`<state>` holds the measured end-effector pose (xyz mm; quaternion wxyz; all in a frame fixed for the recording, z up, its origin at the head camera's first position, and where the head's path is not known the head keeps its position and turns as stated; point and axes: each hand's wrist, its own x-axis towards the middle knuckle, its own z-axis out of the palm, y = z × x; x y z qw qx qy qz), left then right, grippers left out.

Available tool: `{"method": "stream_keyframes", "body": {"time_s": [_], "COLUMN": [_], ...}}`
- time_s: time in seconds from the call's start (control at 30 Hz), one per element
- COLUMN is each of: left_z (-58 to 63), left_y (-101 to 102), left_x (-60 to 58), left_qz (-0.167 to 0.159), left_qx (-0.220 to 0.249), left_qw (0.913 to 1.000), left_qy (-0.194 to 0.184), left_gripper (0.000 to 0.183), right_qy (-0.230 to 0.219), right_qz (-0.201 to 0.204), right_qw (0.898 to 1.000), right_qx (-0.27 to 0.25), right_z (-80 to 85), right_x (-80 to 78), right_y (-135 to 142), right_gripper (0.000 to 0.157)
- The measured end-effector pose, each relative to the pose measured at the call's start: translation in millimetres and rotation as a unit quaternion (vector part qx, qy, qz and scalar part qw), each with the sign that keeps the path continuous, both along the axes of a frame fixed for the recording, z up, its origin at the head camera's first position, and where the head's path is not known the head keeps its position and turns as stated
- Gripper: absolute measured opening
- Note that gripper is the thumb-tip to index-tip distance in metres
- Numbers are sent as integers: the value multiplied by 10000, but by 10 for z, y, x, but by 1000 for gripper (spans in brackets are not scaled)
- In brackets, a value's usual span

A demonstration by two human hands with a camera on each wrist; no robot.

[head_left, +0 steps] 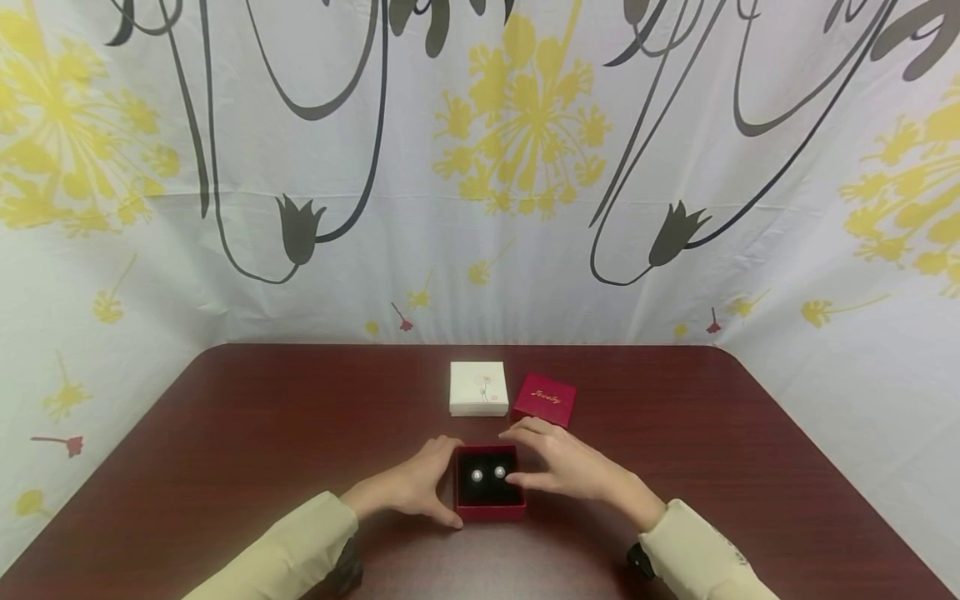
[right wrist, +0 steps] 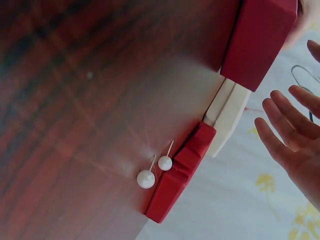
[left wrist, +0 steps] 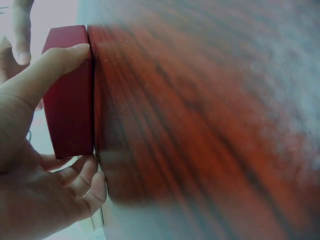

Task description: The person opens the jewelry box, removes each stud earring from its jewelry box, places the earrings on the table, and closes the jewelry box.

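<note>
A small red jewelry box stands on the table, its black insert carrying two pearl studs. My left hand grips the box from the left, thumb on its near side and fingers toward the far corner. Over the box's right edge hovers my right hand, fingers loosely extended, thumb overlapping the right stud in the head view. In the right wrist view this hand holds nothing. Two more pearl earrings with thin pins lie on the table beside the red lid.
Behind the box sits a closed white gift box with a flower print. The red lid marked "Jewelry" lies to its right. A dark wooden table bears everything, and a patterned curtain hangs around it.
</note>
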<state>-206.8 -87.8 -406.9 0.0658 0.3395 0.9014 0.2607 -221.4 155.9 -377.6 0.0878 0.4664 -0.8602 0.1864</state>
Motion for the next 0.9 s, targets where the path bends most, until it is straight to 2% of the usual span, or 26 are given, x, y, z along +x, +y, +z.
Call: {"method": "stream_keyframes", "body": {"time_s": [0.1,0.33,0.6,0.9], "left_z": [5,12,12,3], "left_y": [-1,-4,-6,-3], "left_x": [1,4,-1,-12], "left_qz": [-5,15,38,31], "left_qx": [3,12,21,8], "left_qw": [10000,9999,9999,9998], "left_qy": [-17,-113,-164,-197], "left_gripper": [87,86,87,88], "right_qy": [67,-130,28,-64], "right_qz": [81,48,72,187], "right_qw": [9999,9996,9988,9968], "right_qx": [16,263,492,769], "right_z": [-32,-87,-96,-103], "right_x": [13,30,23,16], "right_y": [-19,-42,-62,-104], "right_gripper": [43,36,33,31]}}
